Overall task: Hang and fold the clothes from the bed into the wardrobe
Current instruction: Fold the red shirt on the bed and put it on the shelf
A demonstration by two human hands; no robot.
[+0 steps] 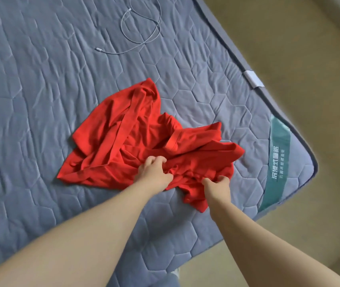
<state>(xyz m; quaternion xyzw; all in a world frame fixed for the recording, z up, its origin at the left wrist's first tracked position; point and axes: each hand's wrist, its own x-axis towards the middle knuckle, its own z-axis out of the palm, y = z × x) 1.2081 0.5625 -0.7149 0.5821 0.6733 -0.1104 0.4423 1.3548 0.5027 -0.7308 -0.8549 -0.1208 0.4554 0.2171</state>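
While gripped, shirt [123, 139] overlies bed [40, 79].

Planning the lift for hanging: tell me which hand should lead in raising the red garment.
Probably the right hand: it pinches the red garment at its near edge beside the buttons, likely the placket. The left hand grips bunched cloth mid-garment, a poorer lifting point.

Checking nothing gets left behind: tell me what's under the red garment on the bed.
The red garment lies crumpled directly on the grey quilted mattress; both hands, left hand and right hand, grip its near edge. Anything beneath its folds is covered.
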